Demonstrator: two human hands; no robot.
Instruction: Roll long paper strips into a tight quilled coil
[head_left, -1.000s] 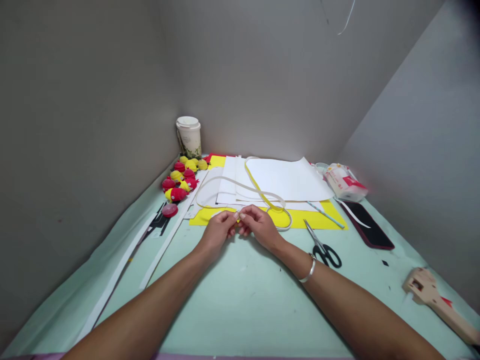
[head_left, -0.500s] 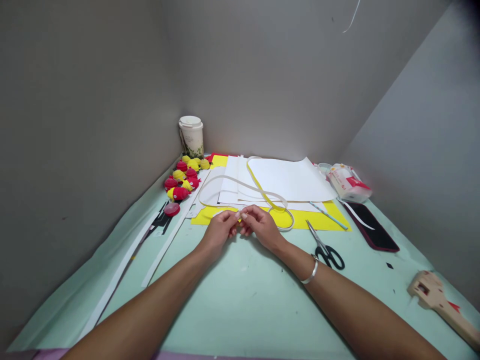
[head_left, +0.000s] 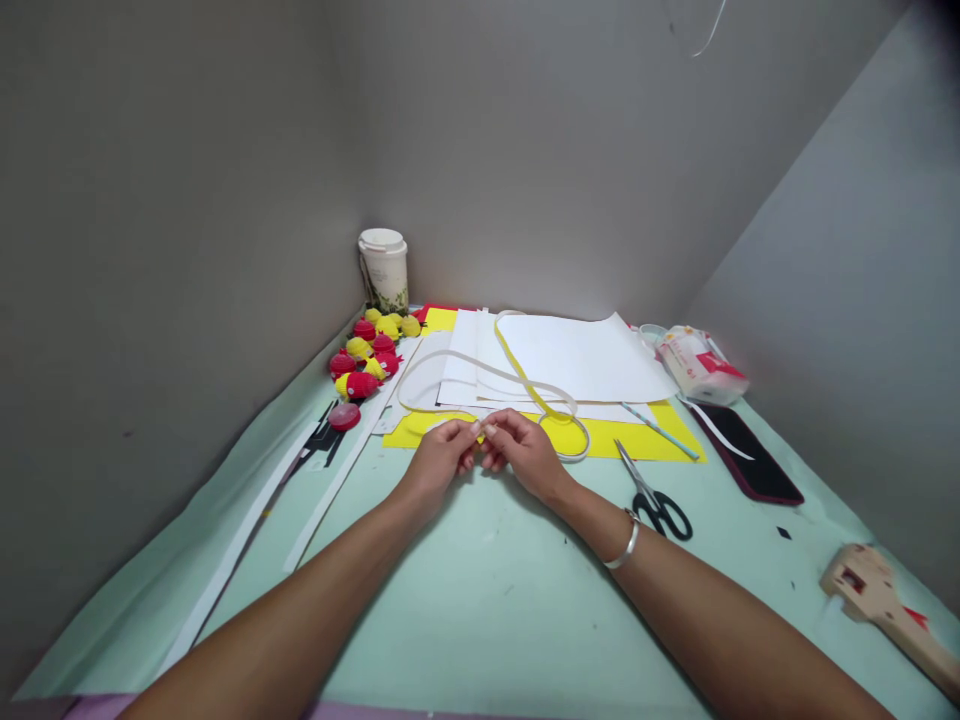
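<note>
While two bare hands, the left (head_left: 448, 447) and the right (head_left: 523, 452), meet fingertip to fingertip, mostly curled, they've got one long thin white-and-yellow paper strip (head_left: 517, 367) pinched between them, its loops lying over white and yellow sheets. One pair of black-handled scissors (head_left: 651, 496) sits near the right forearm.

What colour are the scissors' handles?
The scissors' handles are black, seen best in the head view.
</note>
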